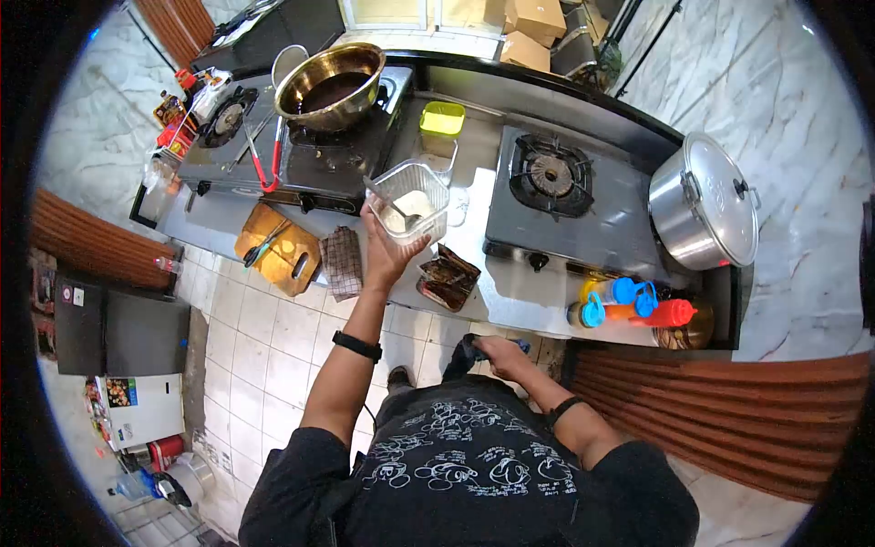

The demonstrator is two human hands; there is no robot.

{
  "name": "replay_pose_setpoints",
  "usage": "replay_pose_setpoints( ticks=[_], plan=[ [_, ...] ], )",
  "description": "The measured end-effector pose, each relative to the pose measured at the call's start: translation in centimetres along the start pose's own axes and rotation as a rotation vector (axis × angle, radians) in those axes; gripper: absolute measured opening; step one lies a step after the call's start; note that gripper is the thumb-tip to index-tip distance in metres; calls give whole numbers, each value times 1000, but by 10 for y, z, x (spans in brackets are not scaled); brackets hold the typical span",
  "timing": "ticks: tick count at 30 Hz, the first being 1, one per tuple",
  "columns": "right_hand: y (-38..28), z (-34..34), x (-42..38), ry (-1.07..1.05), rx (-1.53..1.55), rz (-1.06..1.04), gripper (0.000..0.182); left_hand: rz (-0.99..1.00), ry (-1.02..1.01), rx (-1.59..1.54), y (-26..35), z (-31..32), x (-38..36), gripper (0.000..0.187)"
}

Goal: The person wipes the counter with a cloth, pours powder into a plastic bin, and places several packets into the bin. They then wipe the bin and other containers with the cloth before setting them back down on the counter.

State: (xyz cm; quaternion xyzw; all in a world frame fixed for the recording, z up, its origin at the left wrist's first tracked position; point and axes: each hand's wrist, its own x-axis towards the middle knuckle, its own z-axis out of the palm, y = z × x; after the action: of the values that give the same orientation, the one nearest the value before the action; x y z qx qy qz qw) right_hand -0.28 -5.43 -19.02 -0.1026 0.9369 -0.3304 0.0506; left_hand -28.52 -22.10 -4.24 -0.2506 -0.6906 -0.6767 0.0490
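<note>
My left hand [390, 255] grips a clear plastic tub [436, 187] from its near side, fingers and thumb around the wall, over the counter. White powder [415, 202] covers the bottom of the tub, and a metal spoon [398, 211] leans in it. Down by my waist, beyond the counter's front edge, my right hand [499, 356] is closed beside some dark cloth [465, 354]; what its fingers hold cannot be made out. Close to the left wrist lie a checked cloth [342, 263] and a dark brown packet [448, 278].
A brass-coloured bowl [369, 64] of dark liquid stands on the left stove, with red-handled tongs [264, 169] nearby. Scissors [264, 244] rest on a wooden board [290, 273]. To the right are a gas burner [551, 173], a lidded pot [706, 205] and several squeeze bottles [665, 313].
</note>
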Motion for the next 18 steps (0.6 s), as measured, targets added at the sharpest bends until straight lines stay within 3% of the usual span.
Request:
replay_pose_setpoints(
  ticks=[2,4,5,9,13,15,18],
  plan=[
    [2,-10,-1,25,14,28,52,4,-33,139,-8,1,3,110],
    [-5,-29,0,-20,56,76,52,-73,-26,-56,-20,9,7,112],
    [-17,-46,3,-56,56,116,50,-36,-36,22,-21,11,8,108],
    [-4,-46,-5,65,126,126,60,-67,-51,99,-55,20,16,108],
    [2,-42,-19,43,70,170,60,-80,-80,51,-77,31,18,106],
    [1,-45,-23,44,129,260,62,-114,-128,128,-136,36,13,100],
    [-9,-63,-21,112,154,280,64,-112,-146,387,-150,37,12,101]
  ],
)
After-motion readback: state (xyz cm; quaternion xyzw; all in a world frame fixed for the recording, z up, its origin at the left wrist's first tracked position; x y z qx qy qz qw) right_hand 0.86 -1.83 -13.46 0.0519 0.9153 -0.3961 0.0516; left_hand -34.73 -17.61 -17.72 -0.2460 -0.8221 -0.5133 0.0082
